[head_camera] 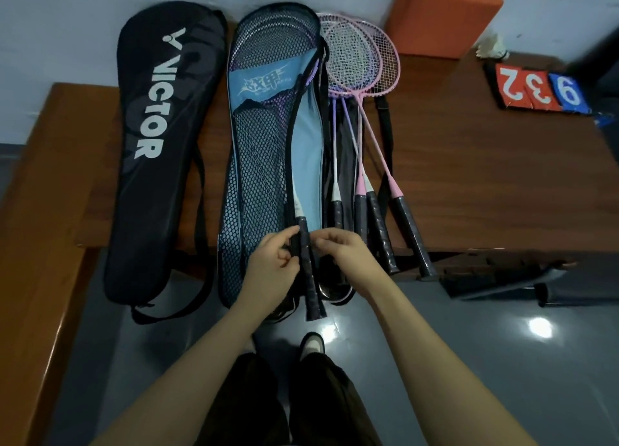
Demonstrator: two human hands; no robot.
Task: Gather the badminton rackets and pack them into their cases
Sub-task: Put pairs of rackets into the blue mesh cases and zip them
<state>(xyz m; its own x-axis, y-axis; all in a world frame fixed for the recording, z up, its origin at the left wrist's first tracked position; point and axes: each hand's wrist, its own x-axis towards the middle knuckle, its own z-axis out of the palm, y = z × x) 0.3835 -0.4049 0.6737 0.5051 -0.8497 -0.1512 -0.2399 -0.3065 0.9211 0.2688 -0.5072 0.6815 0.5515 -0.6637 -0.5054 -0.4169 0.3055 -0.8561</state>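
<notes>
Case: I have the blue mesh racket case with the black zip edge [264,164] lying open on the brown wooden surface [469,177], its lower end hanging off the front edge.
Racket: a racket with a black wrapped grip [310,271] lies in the opening, its handle sticking out past the bottom.
Left hand: my left hand [273,264] has its fingers curled round the handle.
Right hand: my right hand [345,248] has narrow, pinched fingers at the case edge; maybe on the zip tab, but I cannot tell.
Waiting: the pink and purple rackets with black grips [361,117] lie just beside the case, not packed.
Done-looking: the black VICTOR cloth case [160,151] lies at the left.
Risk: I think the zip could snag on the handle.
Risk: the hanging case could slide off if I tug hard.
</notes>
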